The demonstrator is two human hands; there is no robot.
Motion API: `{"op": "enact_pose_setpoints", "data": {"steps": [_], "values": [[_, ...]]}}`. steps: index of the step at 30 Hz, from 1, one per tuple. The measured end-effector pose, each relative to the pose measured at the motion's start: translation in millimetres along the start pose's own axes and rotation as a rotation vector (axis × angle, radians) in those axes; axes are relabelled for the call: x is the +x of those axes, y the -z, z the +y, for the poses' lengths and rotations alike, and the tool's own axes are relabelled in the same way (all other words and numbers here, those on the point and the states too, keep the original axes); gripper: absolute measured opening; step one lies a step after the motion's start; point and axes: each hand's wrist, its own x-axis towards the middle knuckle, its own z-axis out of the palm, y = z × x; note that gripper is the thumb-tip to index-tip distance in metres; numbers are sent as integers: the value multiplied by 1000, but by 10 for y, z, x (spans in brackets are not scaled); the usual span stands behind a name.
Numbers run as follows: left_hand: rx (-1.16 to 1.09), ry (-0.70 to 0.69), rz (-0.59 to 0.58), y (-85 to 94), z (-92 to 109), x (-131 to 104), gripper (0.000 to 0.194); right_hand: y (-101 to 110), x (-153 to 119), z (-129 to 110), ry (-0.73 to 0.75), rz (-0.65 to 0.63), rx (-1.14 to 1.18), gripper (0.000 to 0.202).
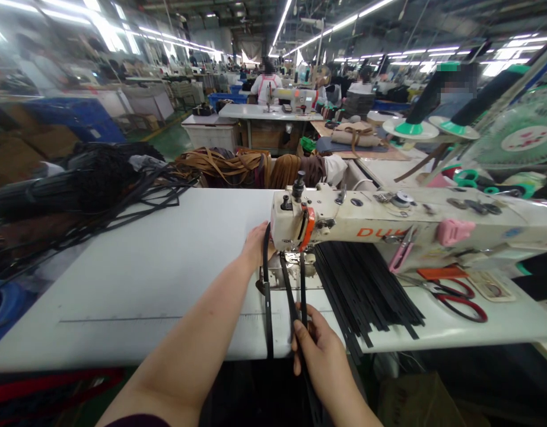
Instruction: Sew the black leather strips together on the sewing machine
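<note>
At the front edge of the white table [144, 279], we pinched a black strap [295, 296] with our right hand [320, 350], fingers clenched on it. The strap ran up under the sewing machine [389, 228]. Our left hand [255, 246] lay beside the machine head, touching another strap [267, 296]; whether it grasped, we cannot tell. A pile of black strips [366, 284] and red scissors [455, 293] lay toward the right edge.

Bright and even where I work: long ceiling tubes [300, 41] far beyond my fingers [300, 332] flood the hall and flare white at upper left. Under my fingers the table [144, 273] glares pale, with only soft shadows. Near my fingertips everything is sharp; out at the edges the view bends and smears, and distant people are blurred.
</note>
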Motion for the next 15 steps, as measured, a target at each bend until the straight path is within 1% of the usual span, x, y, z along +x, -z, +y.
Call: {"op": "enact_pose_setpoints", "data": {"steps": [2, 6, 10, 15], "values": [[54, 24, -9, 12, 33, -10, 20, -4, -3, -12, 2, 3, -10, 59], [78, 5, -5, 20, 69, -36, 20, -13, -3, -30, 11, 9, -27, 60], [82, 7, -1, 9, 45, -32, 14, -22, 2, -38, 4, 17, -48, 58], [122, -20, -15, 4, 14, -14, 15, -32, 25, -41, -13, 24, -54, 60]]}}
